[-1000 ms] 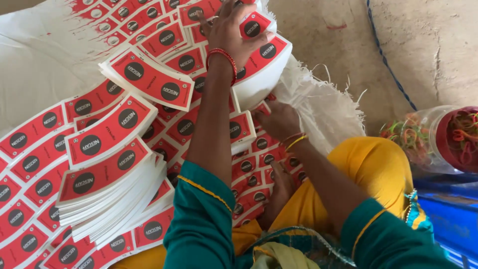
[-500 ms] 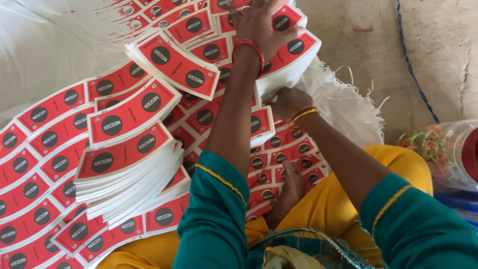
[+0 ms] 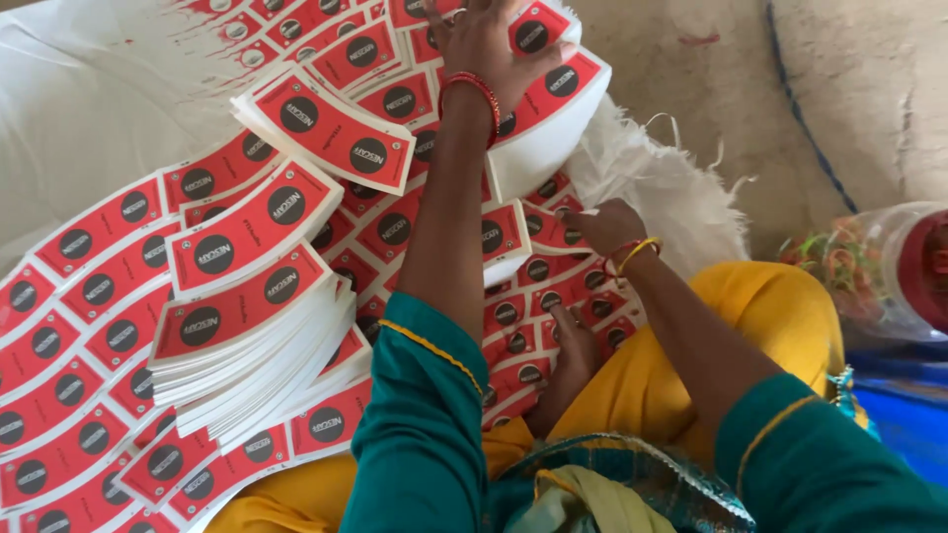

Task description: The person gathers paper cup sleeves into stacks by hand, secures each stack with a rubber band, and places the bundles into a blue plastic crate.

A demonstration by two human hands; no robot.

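While my left hand presses flat on a far label stack, my right hand fingers loose labels near the sack's frayed edge.

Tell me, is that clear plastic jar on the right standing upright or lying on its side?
On its side. The clear jar lies with its red lid end facing sideways, and the coloured rubber bands inside rest along its lower wall.
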